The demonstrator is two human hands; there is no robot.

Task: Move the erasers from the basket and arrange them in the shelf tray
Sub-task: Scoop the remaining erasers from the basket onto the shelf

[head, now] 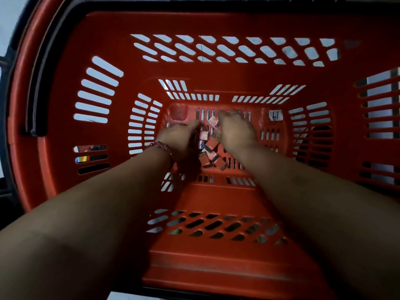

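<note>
Head view, looking straight down into a deep red plastic shopping basket (216,76) with slotted walls. Two bare forearms reach down to its floor. A loose pile of small rectangular erasers in red and blue wrappers (208,148) lies on the basket floor, between the two hands. The left hand (179,137), with a reddish beaded bracelet (160,146) on its wrist, sits against the pile's left edge. Its fingers are turned away and in shadow, so I cannot tell whether its grip is apart or clamped on anything. The right hand (234,131) lies over the pile's right side, fingers stretched forward and blurred, grip apart. A white sticker with handwritten digits (275,115) sits on the floor to its right.
</note>
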